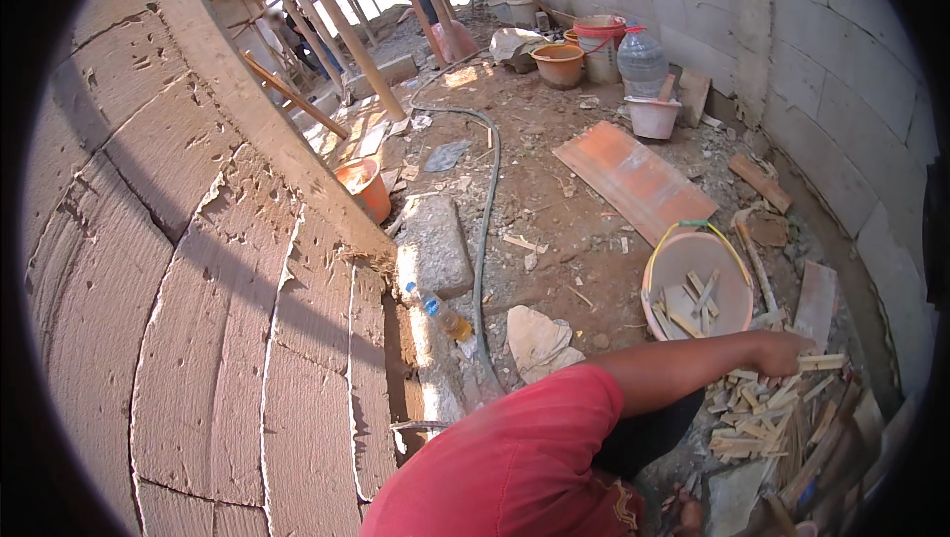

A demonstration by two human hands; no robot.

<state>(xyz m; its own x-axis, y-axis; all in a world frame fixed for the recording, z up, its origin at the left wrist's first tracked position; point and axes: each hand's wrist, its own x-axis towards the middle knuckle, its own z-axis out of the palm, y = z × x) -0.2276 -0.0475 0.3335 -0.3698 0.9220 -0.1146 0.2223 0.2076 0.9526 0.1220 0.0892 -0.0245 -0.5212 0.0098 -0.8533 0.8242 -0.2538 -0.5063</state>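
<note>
My left arm in a red sleeve stretches to the right over a pile of short wood strips [757, 418] on the ground. At its end my left hand [780, 351] is closed, with a pale wood strip [823, 363] sticking out from its right side. The fingers are partly hidden by the back of the hand. Just beyond the hand stands a round bucket [727, 280] with a yellow-green handle, several strips lying inside it. My right hand does not show.
A rough block wall [218, 319] rises on the left, a grey block wall [841, 72] on the right. An orange-stained board [633, 181], a hose [492, 200], a bottle [445, 316], a concrete lump [433, 245] and an orange bucket [364, 191] lie about. Buckets [559, 64] and poles [346, 32] stand farther back.
</note>
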